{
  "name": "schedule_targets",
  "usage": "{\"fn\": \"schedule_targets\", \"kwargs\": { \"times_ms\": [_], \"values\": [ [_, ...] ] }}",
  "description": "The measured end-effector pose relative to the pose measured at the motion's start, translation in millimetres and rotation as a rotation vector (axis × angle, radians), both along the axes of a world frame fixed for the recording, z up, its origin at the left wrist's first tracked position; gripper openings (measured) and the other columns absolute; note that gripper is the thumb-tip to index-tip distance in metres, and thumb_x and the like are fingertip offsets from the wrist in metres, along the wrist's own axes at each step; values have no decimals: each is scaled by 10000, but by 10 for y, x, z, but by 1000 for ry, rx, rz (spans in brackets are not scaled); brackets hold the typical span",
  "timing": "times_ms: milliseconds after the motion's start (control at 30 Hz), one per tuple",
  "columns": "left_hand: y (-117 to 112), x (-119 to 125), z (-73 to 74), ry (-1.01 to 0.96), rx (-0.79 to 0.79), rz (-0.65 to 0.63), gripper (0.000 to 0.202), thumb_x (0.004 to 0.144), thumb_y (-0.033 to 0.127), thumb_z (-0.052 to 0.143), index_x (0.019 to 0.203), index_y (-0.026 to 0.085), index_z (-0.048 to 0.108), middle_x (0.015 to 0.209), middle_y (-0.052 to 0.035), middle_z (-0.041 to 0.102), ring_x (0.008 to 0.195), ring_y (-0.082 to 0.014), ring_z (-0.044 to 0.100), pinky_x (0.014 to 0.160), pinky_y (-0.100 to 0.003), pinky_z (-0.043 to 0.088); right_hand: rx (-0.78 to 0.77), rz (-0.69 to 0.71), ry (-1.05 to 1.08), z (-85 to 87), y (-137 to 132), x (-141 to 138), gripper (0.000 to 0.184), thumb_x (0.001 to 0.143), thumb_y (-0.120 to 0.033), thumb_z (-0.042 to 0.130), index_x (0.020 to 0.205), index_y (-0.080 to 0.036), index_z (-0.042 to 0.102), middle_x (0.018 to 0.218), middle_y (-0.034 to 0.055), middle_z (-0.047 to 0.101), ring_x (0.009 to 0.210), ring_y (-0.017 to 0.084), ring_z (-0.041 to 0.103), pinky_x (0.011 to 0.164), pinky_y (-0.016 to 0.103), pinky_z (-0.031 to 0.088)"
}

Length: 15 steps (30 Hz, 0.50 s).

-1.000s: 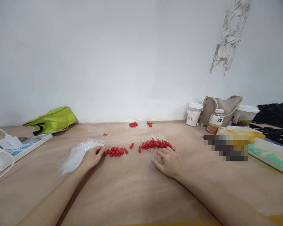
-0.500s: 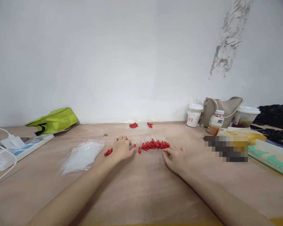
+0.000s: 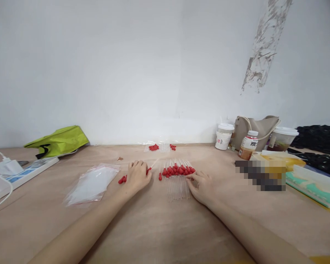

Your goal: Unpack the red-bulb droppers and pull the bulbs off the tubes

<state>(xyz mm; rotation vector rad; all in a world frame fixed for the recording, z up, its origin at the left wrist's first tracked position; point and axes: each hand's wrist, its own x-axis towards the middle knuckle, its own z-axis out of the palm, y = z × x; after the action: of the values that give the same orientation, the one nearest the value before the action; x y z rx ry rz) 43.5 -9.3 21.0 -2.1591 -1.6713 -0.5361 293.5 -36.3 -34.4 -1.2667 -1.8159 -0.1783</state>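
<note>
Droppers with red rubber bulbs and thin clear tubes [image 3: 178, 189] lie in a row on the brown tabletop, some pointing away and some toward me. My left hand [image 3: 137, 176] is curled at the left of the row, closed on a dropper [image 3: 149, 170] whose red bulb shows by the fingertips and whose tube points away. More loose red bulbs [image 3: 122, 179] lie just left of that hand, partly covered by it. At the row's right end is my right hand [image 3: 200, 185], thumb and fingers pinched beside the bulbs; what is between them is hidden.
Clear zip bags [image 3: 93, 185] lie at left, near a white power strip [image 3: 41, 168] and a green bag [image 3: 59, 141]. Near the wall are bagged droppers [image 3: 154, 147]. On the right stand a paper cup [image 3: 224, 137], a bottle [image 3: 248, 145] and a beige handbag [image 3: 260, 126].
My left hand has shifted slightly left, and the dropper at its fingertips has moved with it, away from the row. My right hand stays at the row's right end. The view has turned slightly.
</note>
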Motion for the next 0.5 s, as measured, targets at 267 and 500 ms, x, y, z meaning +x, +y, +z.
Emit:
{"fn": "schedule_targets", "kwargs": {
  "times_ms": [267, 500],
  "values": [
    [-482, -130, -226, -71, 63, -433, 140, 829, 252, 430, 744, 179, 515, 739, -21, 584, 755, -176, 496, 721, -319, 307, 134, 266, -136, 154, -181, -108, 397, 764, -417, 535, 1094, -197, 513, 1068, 91, 536, 1021, 224, 468, 870, 376, 345],
    [-410, -91, -320, -96, 123, -560, 124, 834, 243, 461, 779, 183, 554, 761, -20, 611, 775, -171, 488, 763, -339, 299, 197, 296, -282, 53, -177, -291, 248, 825, -333, 505, 1050, -256, 575, 908, 30, 629, 870, 178, 488, 879, 414, 250]
  ]
}}
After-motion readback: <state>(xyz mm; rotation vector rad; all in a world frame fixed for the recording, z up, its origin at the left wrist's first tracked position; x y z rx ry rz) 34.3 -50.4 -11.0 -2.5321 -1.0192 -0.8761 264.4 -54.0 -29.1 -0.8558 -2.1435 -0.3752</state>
